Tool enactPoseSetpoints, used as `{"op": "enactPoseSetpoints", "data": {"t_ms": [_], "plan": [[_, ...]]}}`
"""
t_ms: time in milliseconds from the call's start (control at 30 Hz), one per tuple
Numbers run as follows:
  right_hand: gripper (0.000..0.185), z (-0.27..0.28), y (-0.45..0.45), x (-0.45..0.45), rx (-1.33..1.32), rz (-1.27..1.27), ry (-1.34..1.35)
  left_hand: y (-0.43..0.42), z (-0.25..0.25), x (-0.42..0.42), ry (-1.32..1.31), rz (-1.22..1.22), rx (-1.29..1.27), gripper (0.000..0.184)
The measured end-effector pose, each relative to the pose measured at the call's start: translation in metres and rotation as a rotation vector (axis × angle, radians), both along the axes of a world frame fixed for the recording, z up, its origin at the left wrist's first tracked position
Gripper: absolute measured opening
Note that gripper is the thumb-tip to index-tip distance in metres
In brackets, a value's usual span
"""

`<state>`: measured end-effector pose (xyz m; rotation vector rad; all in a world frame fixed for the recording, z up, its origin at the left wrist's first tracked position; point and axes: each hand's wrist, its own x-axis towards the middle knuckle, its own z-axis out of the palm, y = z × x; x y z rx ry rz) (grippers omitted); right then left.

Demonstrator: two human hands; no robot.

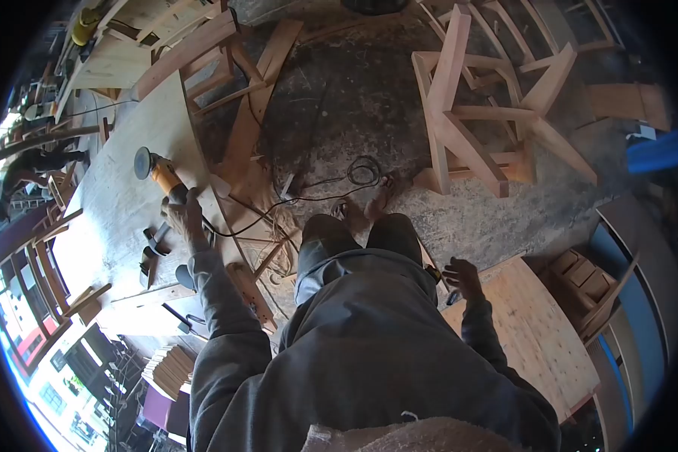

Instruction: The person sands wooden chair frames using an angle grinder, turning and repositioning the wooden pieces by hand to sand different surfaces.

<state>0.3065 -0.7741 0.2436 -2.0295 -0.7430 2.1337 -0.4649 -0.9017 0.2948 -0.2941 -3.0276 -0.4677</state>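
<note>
My left hand is wrapped round the rear of an orange angle grinder at the pale plywood tabletop. The grinder's round disc points away from me, over the board. Beside that hand on the tabletop lie a hammer-like tool and a dark tool like a hand plane. My right hand hangs by the edge of a light wooden board, fingers apart, with nothing visible in it.
A black cord runs from the grinder to a coil on the dark floor near my feet. Wooden chair frames stand ahead on the right. A long plank and more frames lie beyond the tabletop. A person is at far left.
</note>
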Motion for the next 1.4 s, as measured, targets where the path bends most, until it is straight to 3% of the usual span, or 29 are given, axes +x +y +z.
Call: {"op": "enactPoseSetpoints", "data": {"t_ms": [33, 167, 300, 400, 600, 700, 733, 867, 1033, 1133, 1233, 1267, 1367, 1400], "plan": [[0.059, 0.0, 0.013, 0.0, 0.035, -0.014, 0.035, -0.012, -0.013, -0.009, 0.128, 0.027, 0.001, 0.094], [0.053, 0.021, 0.048, -0.026, 0.085, 0.016, -0.111, -0.062, -0.069, -0.076, -0.083, 0.112, 0.003, 0.105], [0.052, 0.025, 0.036, -0.055, 0.071, 0.013, -0.168, -0.026, -0.025, -0.064, -0.614, 0.105, 0.185, 0.093], [0.051, 0.023, 0.012, -0.075, 0.024, 0.003, -0.091, -0.022, -0.04, -0.067, -0.359, 0.061, 0.25, 0.08], [0.043, 0.022, -0.011, -0.138, -0.021, -0.004, -0.071, -0.007, -0.049, -0.099, -0.65, 0.111, 0.398, 0.052], [0.042, 0.027, -0.006, -0.154, 0.011, 0.02, -0.021, 0.005, -0.035, -0.085, -0.677, 0.174, 0.653, 0.04], [0.043, 0.029, -0.001, -0.161, 0.028, 0.037, -0.01, 0.006, -0.025, -0.081, -0.775, 0.131, 0.7, 0.031], [0.038, 0.066, 0.035, -0.213, 0.121, 0.121, 0.013, 0.026, 0.004, -0.04, -0.869, 0.001, 0.782, 0.024], [0.033, 0.106, 0.086, -0.31, 0.317, 0.316, 0.221, 0.119, 0.053, 0.055, -1.199, -0.219, 1.042, 0.042], [0.043, 0.137, 0.119, -0.363, 0.321, 0.32, 0.384, 0.189, 0.06, 0.11, -1.51, -0.502, 1.052, 0.047], [0.051, 0.136, 0.137, -0.379, 0.3, 0.133, 0.674, 0.259, 0.074, 0.178, -1.731, -0.692, 1.055, 0.06], [0.05, 0.152, 0.149, -0.381, 0.393, 0.146, 0.643, 0.278, 0.079, 0.2, -1.78, -0.746, 1.028, 0.064], [0.065, 0.154, 0.169, -0.347, 0.326, -0.003, 0.583, 0.325, 0.103, 0.246, -1.924, -0.967, 0.889, 0.073], [0.056, 0.163, 0.177, -0.336, 0.431, -0.04, 0.538, 0.339, 0.105, 0.26, -1.885, -1.097, 0.83, 0.075]]}}
